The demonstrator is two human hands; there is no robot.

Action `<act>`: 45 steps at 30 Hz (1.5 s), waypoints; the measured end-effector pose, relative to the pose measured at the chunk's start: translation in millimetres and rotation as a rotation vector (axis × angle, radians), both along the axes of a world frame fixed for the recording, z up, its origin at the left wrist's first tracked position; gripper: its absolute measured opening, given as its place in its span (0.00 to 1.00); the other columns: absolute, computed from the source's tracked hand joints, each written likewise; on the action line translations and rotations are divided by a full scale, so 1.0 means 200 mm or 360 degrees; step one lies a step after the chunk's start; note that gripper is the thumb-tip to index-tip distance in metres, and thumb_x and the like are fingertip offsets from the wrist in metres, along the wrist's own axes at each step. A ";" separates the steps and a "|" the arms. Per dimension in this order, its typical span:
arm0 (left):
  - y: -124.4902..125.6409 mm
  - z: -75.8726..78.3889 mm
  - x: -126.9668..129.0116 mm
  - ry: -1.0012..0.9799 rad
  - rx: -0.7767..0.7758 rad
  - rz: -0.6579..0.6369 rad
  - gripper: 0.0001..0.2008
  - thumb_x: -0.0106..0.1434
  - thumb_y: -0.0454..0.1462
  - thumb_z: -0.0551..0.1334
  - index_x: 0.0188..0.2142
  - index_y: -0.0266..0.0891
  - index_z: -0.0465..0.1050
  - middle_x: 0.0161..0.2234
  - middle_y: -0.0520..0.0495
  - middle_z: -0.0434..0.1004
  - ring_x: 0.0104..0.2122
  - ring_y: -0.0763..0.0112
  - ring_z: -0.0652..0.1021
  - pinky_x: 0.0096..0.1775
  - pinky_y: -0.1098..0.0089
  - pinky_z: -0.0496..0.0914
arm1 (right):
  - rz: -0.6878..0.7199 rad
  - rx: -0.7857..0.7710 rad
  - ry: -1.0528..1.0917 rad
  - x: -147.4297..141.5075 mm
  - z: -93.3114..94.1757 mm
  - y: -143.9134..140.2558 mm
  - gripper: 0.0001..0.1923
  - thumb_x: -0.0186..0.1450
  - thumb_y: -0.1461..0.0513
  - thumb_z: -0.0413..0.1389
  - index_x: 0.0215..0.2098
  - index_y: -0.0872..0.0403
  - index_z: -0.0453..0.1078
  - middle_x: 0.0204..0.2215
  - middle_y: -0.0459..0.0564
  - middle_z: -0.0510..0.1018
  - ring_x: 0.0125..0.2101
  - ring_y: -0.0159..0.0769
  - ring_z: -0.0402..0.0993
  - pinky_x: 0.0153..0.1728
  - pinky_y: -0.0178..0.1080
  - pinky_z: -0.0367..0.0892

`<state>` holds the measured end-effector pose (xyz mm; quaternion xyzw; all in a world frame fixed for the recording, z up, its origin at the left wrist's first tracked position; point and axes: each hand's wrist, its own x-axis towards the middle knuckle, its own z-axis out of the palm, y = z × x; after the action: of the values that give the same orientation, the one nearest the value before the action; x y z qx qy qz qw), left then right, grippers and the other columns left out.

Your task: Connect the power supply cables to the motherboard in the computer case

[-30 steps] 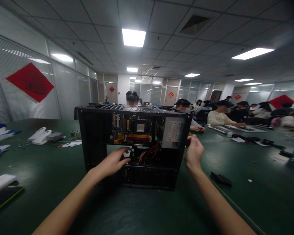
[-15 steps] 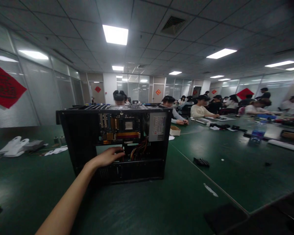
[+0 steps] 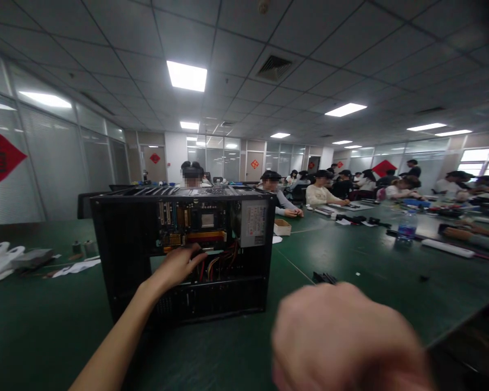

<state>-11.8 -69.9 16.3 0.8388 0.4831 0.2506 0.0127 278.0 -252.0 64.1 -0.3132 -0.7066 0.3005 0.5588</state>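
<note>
A black computer case (image 3: 183, 301) stands upright with its side off. Inside it are a motherboard (image 3: 195, 216) with red and yellow slots, a silver power supply (image 3: 251, 222) and a bundle of coloured cables (image 3: 224, 260). My left hand (image 3: 178, 269) reaches into the case just below the motherboard, fingers curled by its lower edge near the cables; what they hold, if anything, is hidden. Close to the camera, right of the case, my right hand (image 3: 346, 331) is blurred and curled like a fist, its fingertips out of sight.
Beyond my right hand lies a small black part (image 3: 324, 277). A small open box (image 3: 282, 227) is behind the case; a water bottle (image 3: 406, 227) and white power strip (image 3: 448, 248) lie farther right. White plastic bags (image 3: 2, 259) sit left. Several people work at the tables.
My right hand has come into view at the lower right. My left hand has shifted slightly inside the case, up toward the motherboard's lower edge. The camera view has tilted up and turned right.
</note>
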 end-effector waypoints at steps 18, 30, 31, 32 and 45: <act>-0.37 0.42 0.06 -0.0475 -0.0552 -0.0697 0.21 0.60 0.47 0.63 0.50 0.41 0.71 0.43 0.46 0.78 0.40 0.63 0.77 0.42 0.67 0.73 | 0.0070 0.0135 -0.0433 -0.39 0.17 0.51 0.13 0.70 0.57 0.50 0.30 0.55 0.66 0.24 0.42 0.70 0.26 0.28 0.64 0.26 0.31 0.57; -0.42 0.47 0.03 -0.0462 0.0062 -0.0496 0.10 0.62 0.42 0.64 0.39 0.41 0.77 0.36 0.49 0.80 0.36 0.68 0.79 0.40 0.70 0.75 | 0.0325 -0.0204 -0.0340 -0.34 0.18 0.50 0.14 0.69 0.52 0.50 0.34 0.54 0.66 0.18 0.40 0.68 0.17 0.28 0.65 0.17 0.28 0.58; -0.42 0.47 0.03 -0.0477 0.0149 -0.0459 0.10 0.61 0.43 0.65 0.39 0.40 0.77 0.36 0.48 0.80 0.35 0.68 0.79 0.39 0.71 0.75 | 0.0345 -0.0225 -0.0330 -0.35 0.18 0.50 0.14 0.69 0.53 0.51 0.34 0.54 0.66 0.18 0.40 0.68 0.17 0.28 0.66 0.16 0.29 0.58; -0.42 0.47 0.03 -0.0495 0.0226 -0.0426 0.11 0.60 0.43 0.66 0.38 0.39 0.76 0.35 0.48 0.80 0.34 0.69 0.79 0.38 0.71 0.75 | 0.0365 -0.0244 -0.0318 -0.36 0.17 0.51 0.14 0.69 0.53 0.51 0.34 0.54 0.66 0.18 0.40 0.68 0.17 0.28 0.66 0.16 0.29 0.59; -0.40 0.45 0.05 -0.0404 0.0786 -0.0394 0.18 0.56 0.45 0.69 0.43 0.37 0.73 0.34 0.49 0.80 0.31 0.72 0.79 0.36 0.73 0.75 | 0.0444 -0.0200 -0.0361 -0.37 0.16 0.52 0.15 0.69 0.52 0.51 0.32 0.56 0.65 0.22 0.41 0.67 0.22 0.27 0.62 0.22 0.30 0.57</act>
<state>-1.8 -150.2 105.5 0.8310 0.2962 0.4599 -0.1010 203.3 -147.7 96.3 -0.2785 -0.7814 0.3814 0.4079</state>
